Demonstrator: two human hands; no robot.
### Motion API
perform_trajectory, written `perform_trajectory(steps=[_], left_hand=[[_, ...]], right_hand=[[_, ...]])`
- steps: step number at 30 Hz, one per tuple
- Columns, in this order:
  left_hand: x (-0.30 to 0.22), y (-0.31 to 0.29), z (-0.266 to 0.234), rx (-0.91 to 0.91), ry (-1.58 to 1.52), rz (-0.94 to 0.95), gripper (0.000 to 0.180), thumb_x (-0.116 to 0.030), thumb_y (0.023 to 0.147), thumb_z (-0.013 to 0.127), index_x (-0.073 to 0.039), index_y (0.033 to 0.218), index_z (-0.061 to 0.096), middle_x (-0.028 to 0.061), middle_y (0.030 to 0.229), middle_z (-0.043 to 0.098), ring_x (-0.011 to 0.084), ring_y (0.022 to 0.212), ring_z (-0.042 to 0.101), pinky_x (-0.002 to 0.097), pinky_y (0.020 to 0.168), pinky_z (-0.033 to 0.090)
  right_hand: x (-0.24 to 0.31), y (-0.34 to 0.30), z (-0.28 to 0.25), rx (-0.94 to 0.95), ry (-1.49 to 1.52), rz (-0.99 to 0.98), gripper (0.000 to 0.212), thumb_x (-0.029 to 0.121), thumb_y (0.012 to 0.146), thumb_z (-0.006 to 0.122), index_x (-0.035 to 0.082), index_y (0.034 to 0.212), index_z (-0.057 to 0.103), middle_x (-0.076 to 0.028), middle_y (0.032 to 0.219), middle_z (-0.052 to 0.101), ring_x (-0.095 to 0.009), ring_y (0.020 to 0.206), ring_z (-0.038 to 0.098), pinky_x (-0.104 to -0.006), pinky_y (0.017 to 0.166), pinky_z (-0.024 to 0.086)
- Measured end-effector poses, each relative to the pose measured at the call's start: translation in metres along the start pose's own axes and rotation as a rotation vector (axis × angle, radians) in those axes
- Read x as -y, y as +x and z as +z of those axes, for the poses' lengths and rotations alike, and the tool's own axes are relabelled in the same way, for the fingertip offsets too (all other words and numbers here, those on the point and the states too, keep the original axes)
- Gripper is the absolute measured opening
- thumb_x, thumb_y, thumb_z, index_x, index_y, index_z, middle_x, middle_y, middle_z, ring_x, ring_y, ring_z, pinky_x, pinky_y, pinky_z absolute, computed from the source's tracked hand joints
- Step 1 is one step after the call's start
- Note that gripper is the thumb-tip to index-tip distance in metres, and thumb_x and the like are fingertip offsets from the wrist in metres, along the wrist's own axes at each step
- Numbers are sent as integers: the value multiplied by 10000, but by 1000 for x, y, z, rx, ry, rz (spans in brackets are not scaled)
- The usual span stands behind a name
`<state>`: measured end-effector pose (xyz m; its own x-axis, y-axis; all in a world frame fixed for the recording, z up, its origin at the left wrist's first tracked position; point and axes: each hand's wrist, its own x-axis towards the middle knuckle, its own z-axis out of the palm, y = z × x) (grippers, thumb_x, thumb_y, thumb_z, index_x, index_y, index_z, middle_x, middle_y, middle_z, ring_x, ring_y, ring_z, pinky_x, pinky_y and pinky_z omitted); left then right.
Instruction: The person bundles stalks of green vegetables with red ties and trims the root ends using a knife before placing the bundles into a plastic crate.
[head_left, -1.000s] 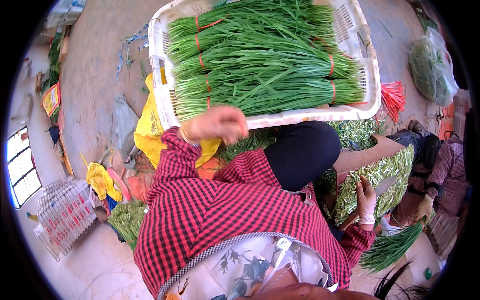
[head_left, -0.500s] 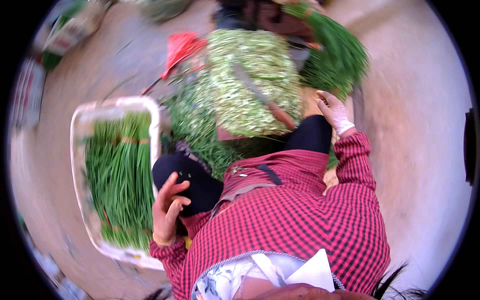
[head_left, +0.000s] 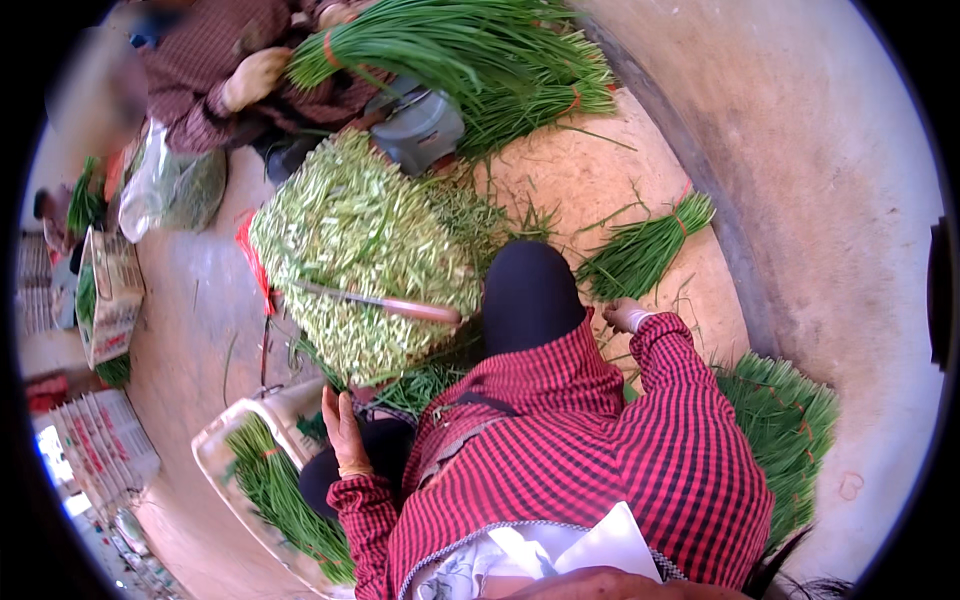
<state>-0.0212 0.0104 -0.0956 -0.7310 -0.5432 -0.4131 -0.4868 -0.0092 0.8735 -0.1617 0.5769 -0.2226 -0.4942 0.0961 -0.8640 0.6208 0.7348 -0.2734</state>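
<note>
My left hand point(head_left: 345, 432) is empty, its fingers stretched, above my left knee beside a white crate point(head_left: 207, 448). In that crate lie bundles of long green chives point(head_left: 290, 490). My right hand point(head_left: 624, 315) is low over the tan board point(head_left: 715, 310), fingers partly stretched with nothing seen in them. Just beyond it lies a banded chive bundle point(head_left: 650, 245), apart from the hand. A knife point(head_left: 425, 310) with a reddish handle rests on a big heap of pale cut stalk ends point(head_left: 365, 240) in front of me.
Across the heap, a co-worker's gloved hand point(head_left: 257, 78) is by a large banded chive bundle point(head_left: 400, 50). A grey bucket point(head_left: 425, 130) stands below it. More chives point(head_left: 775, 430) lie at my right by the wall. Crates point(head_left: 105, 440) and a clear bag point(head_left: 170, 190) are at left.
My view has swung to the right, bringing the board and its chive bundle into sight. My right hand has come down over the board; my left hand has straightened its fingers.
</note>
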Motion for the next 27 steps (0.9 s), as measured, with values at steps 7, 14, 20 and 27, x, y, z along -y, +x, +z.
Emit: perform_trajectory(steps=[7, 14, 20, 27], left_hand=[[-4, 31, 54, 50, -388, -291, 547, -455, 1040, 397, -56, 1406, 476, 72, 1313, 567, 217, 1099, 586, 368, 939, 496], [10, 30, 53, -265, -10, -324, 670, -577, 942, 517, -109, 1417, 462, 73, 1365, 518, 261, 1169, 553, 413, 931, 498], [48, 25, 0, -223, -90, -449, 637, -554, 917, 504, -83, 1345, 529, 116, 1292, 580, 317, 1143, 567, 454, 1034, 435], [54, 33, -19, -68, -249, -607, 635, -527, 934, 439, -65, 1369, 467, 171, 1364, 502, 372, 1220, 487, 518, 1070, 383]], right_hand=[[56, 115, -54, -148, 430, -125, 249, 252, 926, 604, 29, 1004, 681, -71, 763, 685, -173, 638, 642, -318, 605, 517], [177, 333, -135, -354, 672, -312, 229, 281, 926, 634, 106, 783, 596, 22, 655, 561, -92, 524, 496, -246, 461, 395], [317, 367, -175, -507, 871, 67, 560, 349, 838, 725, -45, 1119, 443, -148, 1049, 548, -229, 928, 526, -313, 798, 412], [314, 386, -185, -646, 1018, 27, 1030, 350, 742, 814, -211, 1338, 188, -301, 1334, 525, -346, 1224, 556, -360, 1063, 415]])
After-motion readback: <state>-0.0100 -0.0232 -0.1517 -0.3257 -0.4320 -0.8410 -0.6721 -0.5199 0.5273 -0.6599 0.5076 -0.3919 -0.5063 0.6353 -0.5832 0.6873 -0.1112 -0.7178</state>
